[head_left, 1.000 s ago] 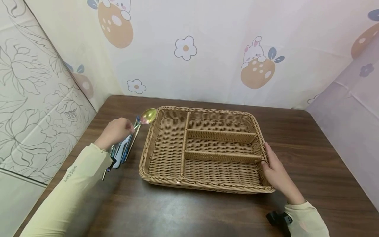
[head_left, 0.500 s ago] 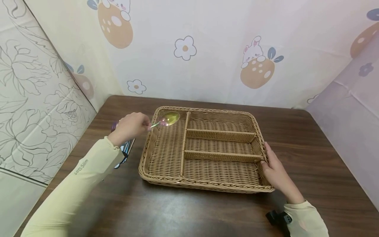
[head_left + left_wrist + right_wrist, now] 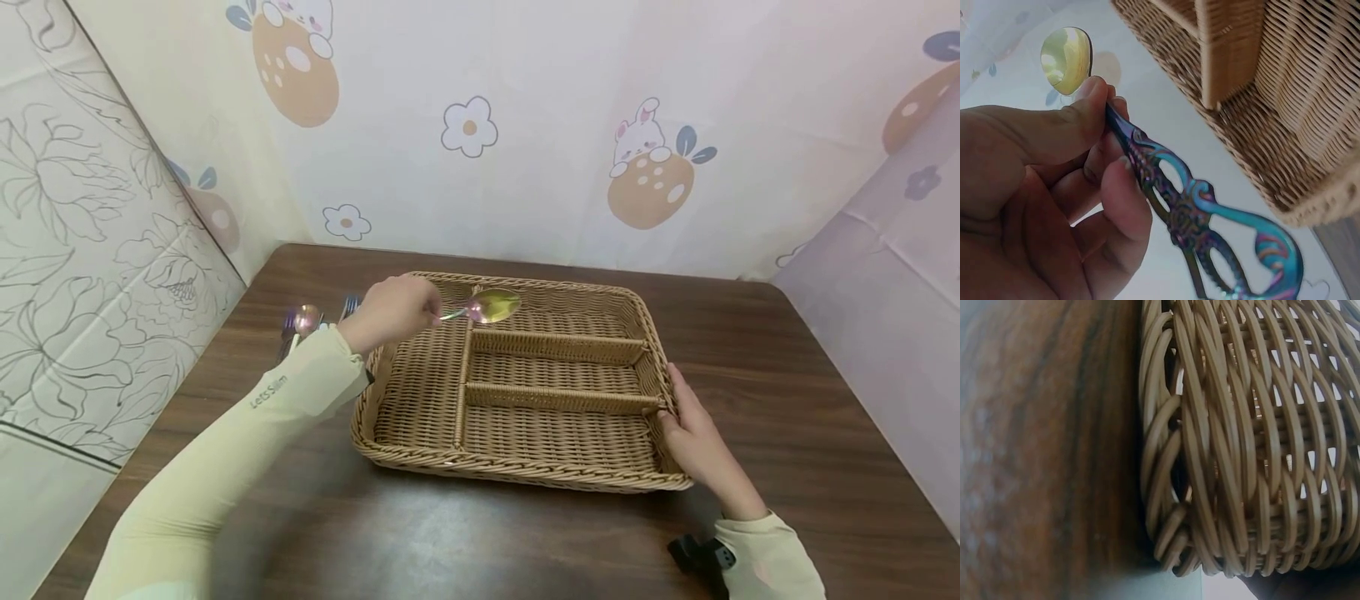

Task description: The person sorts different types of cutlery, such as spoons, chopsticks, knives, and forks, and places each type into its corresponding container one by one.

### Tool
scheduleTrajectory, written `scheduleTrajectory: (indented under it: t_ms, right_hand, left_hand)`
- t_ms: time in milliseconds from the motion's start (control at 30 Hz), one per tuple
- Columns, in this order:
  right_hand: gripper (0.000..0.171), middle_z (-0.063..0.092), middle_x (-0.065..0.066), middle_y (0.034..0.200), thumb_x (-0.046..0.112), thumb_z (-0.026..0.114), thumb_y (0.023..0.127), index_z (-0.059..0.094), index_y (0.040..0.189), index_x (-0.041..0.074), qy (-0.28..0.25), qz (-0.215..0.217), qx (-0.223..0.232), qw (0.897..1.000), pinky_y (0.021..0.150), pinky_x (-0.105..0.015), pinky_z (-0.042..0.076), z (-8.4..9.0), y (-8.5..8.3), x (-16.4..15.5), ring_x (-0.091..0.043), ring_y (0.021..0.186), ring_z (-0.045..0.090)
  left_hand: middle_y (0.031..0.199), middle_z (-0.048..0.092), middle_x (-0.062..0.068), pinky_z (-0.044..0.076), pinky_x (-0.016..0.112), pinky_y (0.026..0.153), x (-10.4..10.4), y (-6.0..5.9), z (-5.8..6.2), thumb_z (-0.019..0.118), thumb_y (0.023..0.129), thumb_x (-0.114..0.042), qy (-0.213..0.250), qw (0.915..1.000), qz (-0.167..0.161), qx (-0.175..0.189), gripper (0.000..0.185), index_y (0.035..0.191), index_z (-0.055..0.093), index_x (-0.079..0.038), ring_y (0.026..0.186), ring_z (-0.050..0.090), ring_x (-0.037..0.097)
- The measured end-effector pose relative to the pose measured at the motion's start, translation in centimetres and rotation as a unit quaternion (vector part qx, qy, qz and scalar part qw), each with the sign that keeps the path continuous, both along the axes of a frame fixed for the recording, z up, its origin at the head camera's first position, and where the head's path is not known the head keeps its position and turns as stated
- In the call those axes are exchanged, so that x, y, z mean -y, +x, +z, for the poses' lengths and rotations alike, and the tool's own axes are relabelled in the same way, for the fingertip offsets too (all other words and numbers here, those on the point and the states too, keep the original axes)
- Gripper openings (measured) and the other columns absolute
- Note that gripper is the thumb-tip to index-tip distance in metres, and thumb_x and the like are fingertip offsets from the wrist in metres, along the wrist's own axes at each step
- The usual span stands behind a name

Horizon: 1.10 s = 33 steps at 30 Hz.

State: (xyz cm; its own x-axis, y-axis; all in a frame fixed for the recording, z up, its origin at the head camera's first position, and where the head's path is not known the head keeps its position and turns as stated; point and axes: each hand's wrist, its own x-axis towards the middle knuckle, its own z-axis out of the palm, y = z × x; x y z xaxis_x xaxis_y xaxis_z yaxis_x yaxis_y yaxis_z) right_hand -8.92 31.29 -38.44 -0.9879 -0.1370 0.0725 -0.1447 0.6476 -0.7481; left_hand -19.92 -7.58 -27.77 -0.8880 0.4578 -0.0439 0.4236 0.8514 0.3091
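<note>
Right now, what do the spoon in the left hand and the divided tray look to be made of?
The spoon: probably metal with a glossy iridescent coating; its bowl gleams gold and its openwork handle shifts blue to purple. The tray: woven wicker or rattan-look strands, tan and matte; natural or plastic, I cannot tell. The left hand pinches the spoon's handle.

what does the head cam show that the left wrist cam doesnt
Only the head view shows the right hand on the basket's right rim, the spare cutlery on the table, and the basket's full divider layout. Only the left wrist view shows the spoon's ornate iridescent handle. Both show the left hand pinching the spoon over the wicker basket.
</note>
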Motion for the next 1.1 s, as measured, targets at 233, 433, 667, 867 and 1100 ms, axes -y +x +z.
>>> scheduleTrajectory:
  t_ms: [233, 433, 667, 867, 1100]
  right_hand:
    - [0.068, -0.001, -0.035, 0.151, -0.007, 0.035, 0.096, -0.004, 0.15, 0.002, -0.001, 0.001, -0.005, 1.0, 0.103, -0.067, 0.01, 0.0, 0.0, 0.0, -0.053, 0.135, 0.004]
    - [0.068, -0.001, -0.034, 0.151, -0.006, 0.034, 0.096, -0.005, 0.151, 0.003, -0.005, 0.003, -0.001, 1.0, 0.103, -0.067, 0.009, 0.0, 0.0, 0.0, -0.053, 0.136, 0.003]
    - [0.068, -0.001, -0.034, 0.151, -0.007, 0.035, 0.096, -0.005, 0.151, 0.003, -0.004, -0.001, -0.001, 1.0, 0.103, -0.067, 0.01, -0.1, 0.0, -0.2, -0.052, 0.136, 0.004]
    - [0.068, -0.001, -0.033, 0.152, -0.007, 0.035, 0.096, -0.004, 0.151, 0.004, -0.008, -0.002, -0.001, 1.0, 0.103, -0.067, 0.01, -0.3, 0.1, -0.3, -0.052, 0.136, 0.004]
    - [0.068, 0.002, -0.033, 0.151, -0.006, 0.036, 0.096, -0.002, 0.151, 0.003, -0.008, -0.003, -0.01, 1.0, 0.103, -0.067, 0.011, -0.3, 0.1, -0.1, -0.052, 0.136, 0.006]
  left_hand:
    - [0.087, 0.068, 0.001, 0.05, 0.035, 0.075, -3.1, -0.8, -0.4, 0.068, 0.088, -0.015, 0.001, 0.9991, -0.041, 0.009, 0.007, 0.083, 0.069, -0.011, 0.078, 0.061, 0.017]
    - [0.093, 0.068, -0.002, 0.051, 0.034, 0.072, -6.2, -1.3, -0.7, 0.069, 0.087, -0.019, -0.024, 0.9978, -0.06, 0.015, 0.006, 0.089, 0.071, -0.014, 0.082, 0.061, 0.016]
    - [0.092, 0.068, -0.004, 0.051, 0.035, 0.076, -9.8, -1.5, -0.8, 0.071, 0.086, -0.021, -0.057, 0.9947, -0.084, 0.016, 0.008, 0.091, 0.07, -0.015, 0.084, 0.061, 0.014]
    - [0.088, 0.067, -0.005, 0.051, 0.031, 0.074, -12.2, -1.6, -1.4, 0.073, 0.084, -0.019, -0.072, 0.9915, -0.107, 0.015, 0.008, 0.09, 0.068, -0.015, 0.082, 0.061, 0.013]
    - [0.079, 0.065, -0.007, 0.049, 0.029, 0.07, -13.9, -1.6, -2.4, 0.074, 0.082, -0.018, -0.061, 0.9912, -0.112, 0.035, 0.007, 0.081, 0.068, -0.016, 0.075, 0.059, 0.011]
